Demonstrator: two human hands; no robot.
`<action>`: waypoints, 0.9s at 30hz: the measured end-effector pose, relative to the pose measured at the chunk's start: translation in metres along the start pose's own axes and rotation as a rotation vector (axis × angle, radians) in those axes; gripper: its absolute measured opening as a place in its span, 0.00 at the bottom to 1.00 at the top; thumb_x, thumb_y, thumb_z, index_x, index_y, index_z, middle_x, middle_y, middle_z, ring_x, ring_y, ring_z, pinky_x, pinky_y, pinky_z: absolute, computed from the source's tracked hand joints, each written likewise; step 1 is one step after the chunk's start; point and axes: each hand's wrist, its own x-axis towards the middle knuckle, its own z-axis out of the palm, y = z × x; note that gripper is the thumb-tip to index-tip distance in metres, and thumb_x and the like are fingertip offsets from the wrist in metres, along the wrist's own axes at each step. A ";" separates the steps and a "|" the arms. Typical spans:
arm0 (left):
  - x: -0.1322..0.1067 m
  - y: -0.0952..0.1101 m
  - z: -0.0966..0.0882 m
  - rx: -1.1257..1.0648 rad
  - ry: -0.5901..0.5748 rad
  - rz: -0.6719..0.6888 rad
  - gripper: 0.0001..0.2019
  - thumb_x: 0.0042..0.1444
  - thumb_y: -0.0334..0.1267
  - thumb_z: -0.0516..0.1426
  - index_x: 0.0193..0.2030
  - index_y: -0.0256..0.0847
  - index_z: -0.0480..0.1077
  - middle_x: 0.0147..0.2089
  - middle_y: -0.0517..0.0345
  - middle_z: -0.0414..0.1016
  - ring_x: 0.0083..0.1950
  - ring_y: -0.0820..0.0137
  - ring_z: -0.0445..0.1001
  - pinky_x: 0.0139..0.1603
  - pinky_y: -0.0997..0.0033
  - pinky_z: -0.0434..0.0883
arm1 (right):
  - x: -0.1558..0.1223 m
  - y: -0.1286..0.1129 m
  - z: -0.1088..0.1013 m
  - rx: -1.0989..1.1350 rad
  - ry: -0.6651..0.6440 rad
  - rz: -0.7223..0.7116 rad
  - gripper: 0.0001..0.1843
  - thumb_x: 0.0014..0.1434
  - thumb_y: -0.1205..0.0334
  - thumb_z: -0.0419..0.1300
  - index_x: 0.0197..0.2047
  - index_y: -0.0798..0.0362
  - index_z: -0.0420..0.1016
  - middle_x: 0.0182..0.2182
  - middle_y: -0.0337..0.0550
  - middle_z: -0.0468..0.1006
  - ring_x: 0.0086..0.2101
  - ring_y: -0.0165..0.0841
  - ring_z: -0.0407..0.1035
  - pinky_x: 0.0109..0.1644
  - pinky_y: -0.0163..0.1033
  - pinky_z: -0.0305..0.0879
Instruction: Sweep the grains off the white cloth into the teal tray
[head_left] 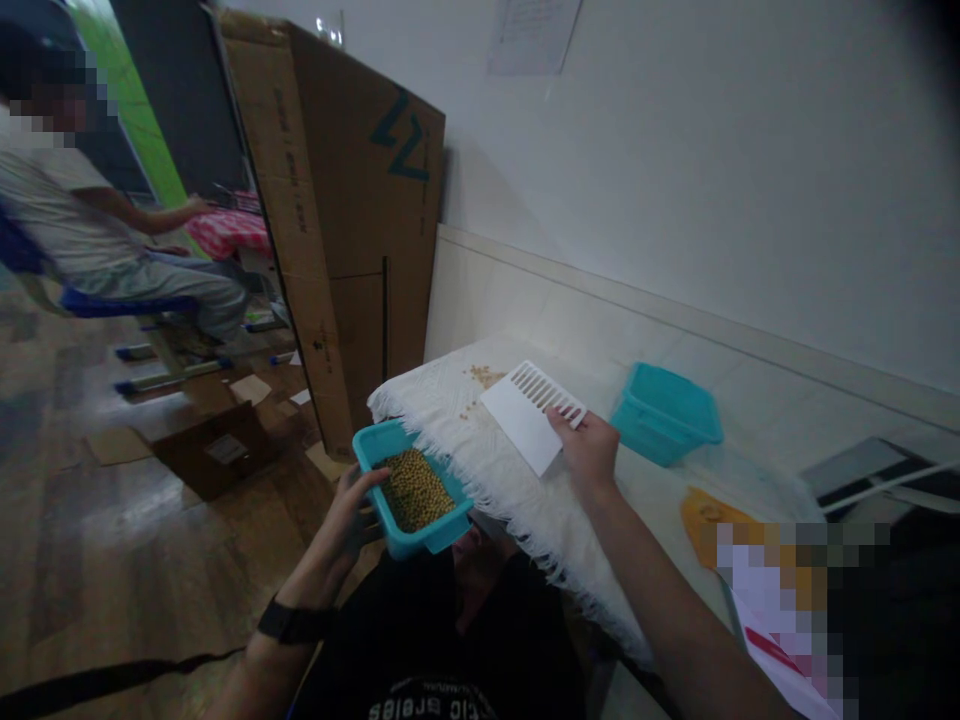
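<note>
My left hand [351,512] grips the left side of a teal plastic container [409,541], its thumb over the rim. Inside lie many small tan beans [420,492], with some greenish ones at the left. The container is tilted a little and sits at the fringed edge of a white tablecloth [442,395]. My right hand [592,450] pinches a flat white plastic piece [523,418] with a row of slots along its far end, held low over the cloth. Loose beans [480,376] are scattered on the cloth just beyond it.
A second teal container [664,415] stands right of my right hand, near the wall. An orange bag [701,525] lies at the right. Behind the table's left end rises a tall cardboard box [360,200]. A seated person [97,220] is at far left; an open carton [214,450] lies on the floor.
</note>
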 end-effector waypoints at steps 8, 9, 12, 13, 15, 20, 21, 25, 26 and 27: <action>0.010 -0.002 -0.005 -0.041 -0.010 -0.015 0.46 0.53 0.53 0.74 0.77 0.53 0.64 0.51 0.49 0.81 0.39 0.56 0.84 0.39 0.56 0.81 | 0.008 -0.003 0.011 -0.020 -0.028 0.018 0.26 0.48 0.38 0.76 0.36 0.55 0.89 0.30 0.50 0.90 0.34 0.49 0.85 0.35 0.44 0.77; 0.010 -0.003 -0.006 -0.044 -0.004 -0.017 0.47 0.53 0.53 0.75 0.77 0.54 0.64 0.51 0.49 0.81 0.39 0.56 0.84 0.39 0.55 0.81 | 0.009 -0.003 0.013 -0.025 -0.027 0.024 0.26 0.47 0.38 0.75 0.35 0.54 0.89 0.30 0.50 0.90 0.34 0.49 0.85 0.34 0.44 0.76; 0.011 -0.005 -0.008 -0.046 0.031 -0.030 0.48 0.53 0.52 0.75 0.78 0.54 0.62 0.52 0.48 0.82 0.41 0.54 0.86 0.39 0.55 0.82 | 0.012 -0.003 0.016 0.006 -0.056 0.051 0.26 0.45 0.39 0.75 0.35 0.54 0.89 0.31 0.50 0.90 0.33 0.48 0.85 0.34 0.44 0.77; 0.010 -0.006 -0.009 -0.047 0.044 -0.036 0.48 0.53 0.51 0.75 0.78 0.54 0.62 0.53 0.47 0.83 0.42 0.53 0.86 0.40 0.55 0.82 | 0.014 -0.003 0.016 0.020 -0.068 0.057 0.26 0.45 0.39 0.75 0.36 0.54 0.89 0.31 0.50 0.90 0.33 0.48 0.85 0.35 0.44 0.77; 0.009 -0.008 -0.010 -0.052 0.064 -0.042 0.47 0.55 0.50 0.74 0.79 0.54 0.62 0.55 0.46 0.83 0.43 0.53 0.87 0.40 0.55 0.82 | 0.017 -0.004 0.012 0.030 -0.070 0.052 0.28 0.45 0.38 0.75 0.38 0.55 0.89 0.33 0.50 0.91 0.33 0.48 0.85 0.35 0.45 0.78; 0.005 -0.012 -0.010 -0.038 0.076 -0.042 0.47 0.54 0.51 0.73 0.79 0.55 0.62 0.59 0.46 0.83 0.42 0.55 0.87 0.40 0.55 0.81 | 0.030 -0.008 -0.004 -0.092 -0.010 -0.032 0.27 0.48 0.38 0.74 0.38 0.55 0.89 0.33 0.52 0.91 0.34 0.50 0.86 0.35 0.45 0.77; 0.004 -0.012 -0.009 -0.035 0.079 -0.045 0.47 0.54 0.51 0.74 0.79 0.56 0.62 0.58 0.46 0.83 0.43 0.55 0.87 0.40 0.55 0.82 | 0.031 -0.009 -0.006 -0.123 -0.016 -0.048 0.27 0.48 0.38 0.73 0.37 0.55 0.89 0.33 0.52 0.91 0.35 0.50 0.86 0.35 0.44 0.77; 0.003 -0.011 -0.008 -0.042 0.069 -0.053 0.44 0.58 0.49 0.72 0.79 0.55 0.62 0.55 0.48 0.83 0.42 0.55 0.87 0.40 0.56 0.82 | 0.025 -0.016 -0.003 -0.189 -0.064 -0.095 0.25 0.52 0.38 0.70 0.35 0.54 0.88 0.31 0.50 0.90 0.33 0.47 0.84 0.34 0.43 0.75; 0.002 -0.010 -0.008 -0.040 0.065 -0.055 0.43 0.58 0.49 0.71 0.79 0.54 0.62 0.55 0.47 0.83 0.42 0.55 0.87 0.39 0.56 0.82 | 0.023 -0.018 -0.001 -0.187 -0.079 -0.101 0.24 0.52 0.39 0.70 0.35 0.54 0.88 0.31 0.50 0.90 0.32 0.46 0.84 0.34 0.43 0.75; 0.002 -0.010 -0.008 -0.040 0.062 -0.055 0.43 0.59 0.48 0.71 0.79 0.54 0.62 0.56 0.46 0.82 0.42 0.55 0.87 0.39 0.56 0.82 | 0.020 -0.020 0.000 -0.175 -0.096 -0.101 0.24 0.52 0.39 0.70 0.34 0.53 0.87 0.30 0.49 0.89 0.32 0.45 0.83 0.34 0.43 0.75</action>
